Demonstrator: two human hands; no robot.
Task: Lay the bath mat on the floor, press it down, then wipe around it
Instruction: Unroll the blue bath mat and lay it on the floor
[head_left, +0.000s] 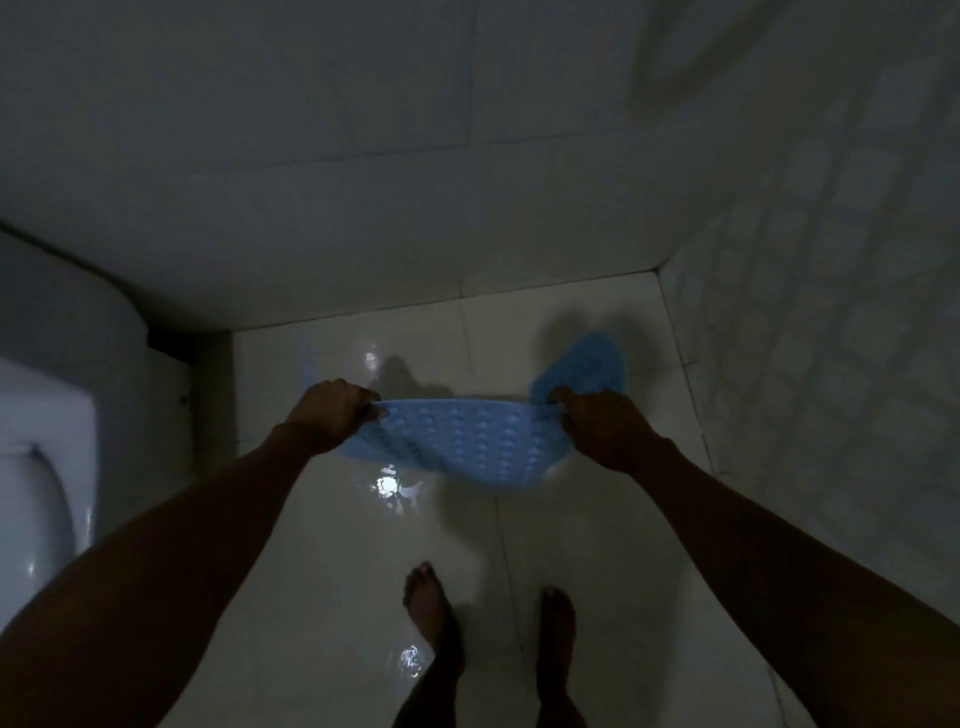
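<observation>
Hands hold a blue mat up in the air above the floor, in dim light. The left hand grips the mat's left end, fingers curled over its top edge. The right hand grips farther along the same edge, fingers curled round it. Between the two hands the mat hangs in a shallow sag, its rows of round suction cups facing the camera. Beyond the right hand the rest of the mat sticks up and away as a rounded flap, with its shadow on the floor and wall behind it. No part of the mat can be seen touching the floor.

The floor is pale glossy tile with bright reflections, one just under the mat's lower edge. Two bare feet stand on it near the bottom of the view, the left foot a little ahead of the right foot, both below the mat. A white toilet stands at the left edge. A tiled wall runs across the back, and a second wall with small patterned tiles rises at the right.
</observation>
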